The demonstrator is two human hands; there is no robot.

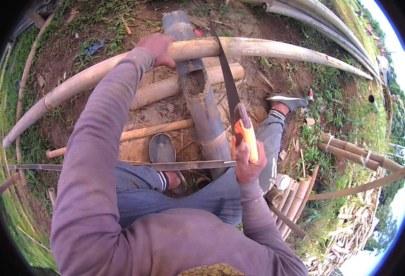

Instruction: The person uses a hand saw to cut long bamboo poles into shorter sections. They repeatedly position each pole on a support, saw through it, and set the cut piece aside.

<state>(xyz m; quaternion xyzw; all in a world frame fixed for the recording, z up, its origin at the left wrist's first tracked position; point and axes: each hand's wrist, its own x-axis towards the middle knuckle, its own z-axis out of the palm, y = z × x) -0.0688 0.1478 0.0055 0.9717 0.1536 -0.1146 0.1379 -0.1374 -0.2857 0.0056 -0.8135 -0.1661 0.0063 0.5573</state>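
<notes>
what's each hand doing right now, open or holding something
Left hand: closed over the long bamboo pole, left of the saw.
Right hand: closed around the saw's orange handle.

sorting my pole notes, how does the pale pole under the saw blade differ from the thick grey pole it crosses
The pale pole is slimmer and looks longer; the grey pole is thicker. The pale pole is tan, the grey pole much darker. The pale pole runs across the picture, gripped by the left hand; the grey pole runs up it, untouched by either hand. Both are rounded.
</notes>
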